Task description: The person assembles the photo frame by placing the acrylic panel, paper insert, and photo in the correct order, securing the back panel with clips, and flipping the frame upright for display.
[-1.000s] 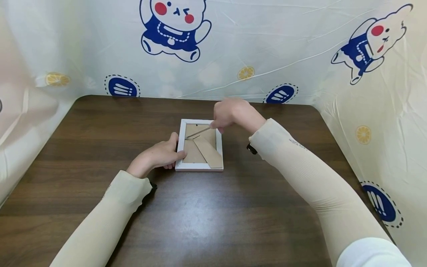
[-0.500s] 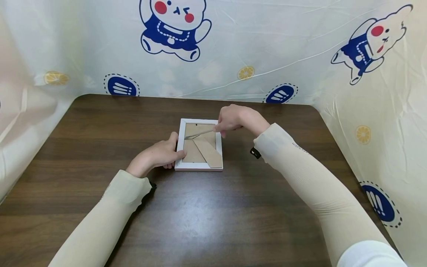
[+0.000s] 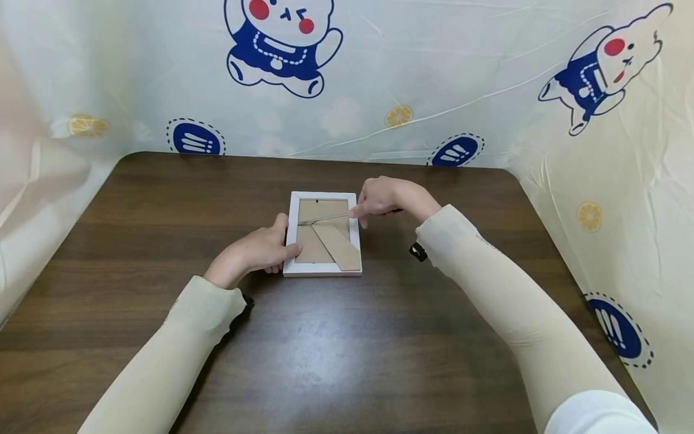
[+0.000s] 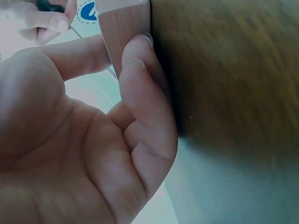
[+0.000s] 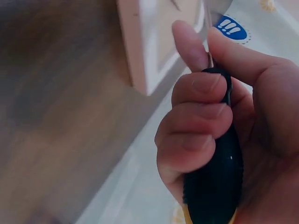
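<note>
A white picture frame (image 3: 320, 269) lies face down on the table, its brown backing board (image 3: 310, 248) and slanted easel leg (image 3: 338, 244) uppermost. My left hand (image 3: 259, 248) grips its left side, thumb on top and curled fingers against the outer edge, as the left wrist view confirms. In my right hand (image 3: 382, 198), beyond the frame's right side, is a screwdriver (image 5: 226, 154) with a black and yellow handle, fingers wrapped round it. Its thin metal shaft (image 3: 332, 217) slopes across the backing to the left inner edge of the frame. The exact contact of the tip is too small to tell.
The dark wooden table (image 3: 325, 361) extends all round the frame. A pale curtain (image 3: 358, 78) with printed cartoon figures hangs along its back and sides. Long cream sleeves (image 3: 168, 355) cover both arms.
My right hand has come down a little and to the right, and the screwdriver's shaft now lies flatter over the backing. My left hand and the frame stay almost where they were.
</note>
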`<state>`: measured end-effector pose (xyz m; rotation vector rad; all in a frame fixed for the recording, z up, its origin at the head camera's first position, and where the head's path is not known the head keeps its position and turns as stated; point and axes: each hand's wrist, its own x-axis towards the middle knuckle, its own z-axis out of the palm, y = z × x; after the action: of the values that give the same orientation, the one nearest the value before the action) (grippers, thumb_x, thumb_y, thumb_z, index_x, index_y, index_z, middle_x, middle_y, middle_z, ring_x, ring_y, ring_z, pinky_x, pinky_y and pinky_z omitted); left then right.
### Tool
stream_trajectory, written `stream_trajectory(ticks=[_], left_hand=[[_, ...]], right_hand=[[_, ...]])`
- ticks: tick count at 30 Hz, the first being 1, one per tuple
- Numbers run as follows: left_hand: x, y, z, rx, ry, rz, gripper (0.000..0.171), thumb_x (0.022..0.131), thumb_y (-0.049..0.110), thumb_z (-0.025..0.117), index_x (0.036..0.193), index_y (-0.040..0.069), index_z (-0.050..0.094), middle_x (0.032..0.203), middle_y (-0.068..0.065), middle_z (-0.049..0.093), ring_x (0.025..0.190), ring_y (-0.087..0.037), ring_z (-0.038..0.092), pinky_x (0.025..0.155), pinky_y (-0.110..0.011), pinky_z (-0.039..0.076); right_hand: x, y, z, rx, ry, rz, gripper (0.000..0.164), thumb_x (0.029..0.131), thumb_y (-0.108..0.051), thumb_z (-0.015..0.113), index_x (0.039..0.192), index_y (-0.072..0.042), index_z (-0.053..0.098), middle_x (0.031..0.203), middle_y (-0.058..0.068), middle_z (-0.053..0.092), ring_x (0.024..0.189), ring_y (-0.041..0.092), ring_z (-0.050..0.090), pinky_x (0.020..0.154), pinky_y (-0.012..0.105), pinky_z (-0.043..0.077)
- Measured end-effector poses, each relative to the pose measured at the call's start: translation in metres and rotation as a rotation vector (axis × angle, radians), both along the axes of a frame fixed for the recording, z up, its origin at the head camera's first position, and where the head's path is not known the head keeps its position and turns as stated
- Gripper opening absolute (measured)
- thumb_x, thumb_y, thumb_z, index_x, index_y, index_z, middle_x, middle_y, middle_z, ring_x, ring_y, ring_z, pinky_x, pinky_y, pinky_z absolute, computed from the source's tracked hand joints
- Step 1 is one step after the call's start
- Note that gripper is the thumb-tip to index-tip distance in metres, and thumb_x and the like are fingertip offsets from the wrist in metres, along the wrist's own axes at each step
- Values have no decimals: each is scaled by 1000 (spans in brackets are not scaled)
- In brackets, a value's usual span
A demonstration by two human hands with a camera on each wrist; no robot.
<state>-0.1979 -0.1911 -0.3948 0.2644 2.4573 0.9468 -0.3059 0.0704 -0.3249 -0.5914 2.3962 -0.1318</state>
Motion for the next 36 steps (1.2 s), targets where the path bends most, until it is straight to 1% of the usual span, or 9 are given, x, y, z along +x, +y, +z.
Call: stream_trajectory(ticks=[3, 9, 14, 16, 19, 23, 27, 33, 36], left_hand=[[0, 1, -1, 4, -2, -6, 38, 106, 26, 57, 123, 1, 34, 80, -15, 63, 65, -25, 63, 58, -35, 53], [0, 2, -1, 13, -2, -5, 40, 106, 26, 57, 124, 0, 33, 80, -15, 63, 64, -25, 62, 57, -36, 52], [0, 3, 0, 16, -6, -2, 41, 107, 26, 58, 126, -1, 33, 81, -16, 62, 64, -25, 61, 57, -36, 52], [1, 3, 0, 18, -9, -3, 42, 107, 26, 58, 127, -1, 33, 82, -16, 62, 64, -25, 61, 58, -36, 52], [0, 3, 1, 14, -8, -3, 42, 107, 27, 58, 127, 0, 33, 81, -15, 61, 64, -25, 61, 58, -36, 52], [0, 2, 2, 8, -4, -1, 42, 107, 28, 58, 126, 0, 33, 81, -15, 61, 65, -25, 61, 58, -36, 52], [0, 1, 3, -1, -1, -4, 42, 107, 29, 57, 125, 0, 33, 80, -16, 62, 65, -25, 61, 58, -36, 52], [0, 1, 2, -8, 5, -6, 41, 108, 29, 57, 124, 0, 33, 79, -16, 62, 65, -25, 62, 57, -36, 52], [0, 1, 2, -4, 6, -2, 41, 108, 29, 57, 124, 0, 33, 80, -16, 62, 65, -25, 62, 57, -36, 52]], right_hand=[[1, 7, -7, -28, -45, -18, 45, 108, -45, 60, 101, -7, 82, 56, -3, 46, 51, 11, 43, 53, 28, 38], [1, 14, -15, -73, -73, -30, 45, 107, -43, 62, 98, -4, 81, 59, -2, 48, 54, 13, 45, 56, 29, 39], [0, 18, -24, -92, -173, -62, 46, 109, -43, 60, 100, -3, 80, 65, 0, 53, 61, 14, 48, 59, 29, 43], [-1, 19, -27, -89, -200, -76, 46, 108, -44, 60, 100, -3, 81, 68, 1, 55, 63, 15, 49, 61, 30, 44], [-1, 20, -30, -82, -207, -75, 46, 108, -44, 59, 98, -4, 81, 68, 1, 56, 63, 15, 51, 63, 31, 46], [-2, 17, -30, -68, -208, -66, 47, 109, -44, 59, 98, -4, 81, 68, 1, 56, 63, 15, 51, 63, 30, 45], [-3, 15, -30, -45, -230, -68, 47, 109, -46, 58, 100, -6, 82, 69, 0, 55, 64, 14, 51, 62, 29, 46], [-5, 13, -32, -22, -280, -101, 47, 108, -49, 58, 97, -10, 82, 70, 0, 54, 64, 14, 51, 63, 29, 47], [-7, 11, -31, 2, -276, -95, 48, 108, -50, 57, 97, -11, 82, 71, 0, 54, 65, 14, 51, 63, 29, 48]])
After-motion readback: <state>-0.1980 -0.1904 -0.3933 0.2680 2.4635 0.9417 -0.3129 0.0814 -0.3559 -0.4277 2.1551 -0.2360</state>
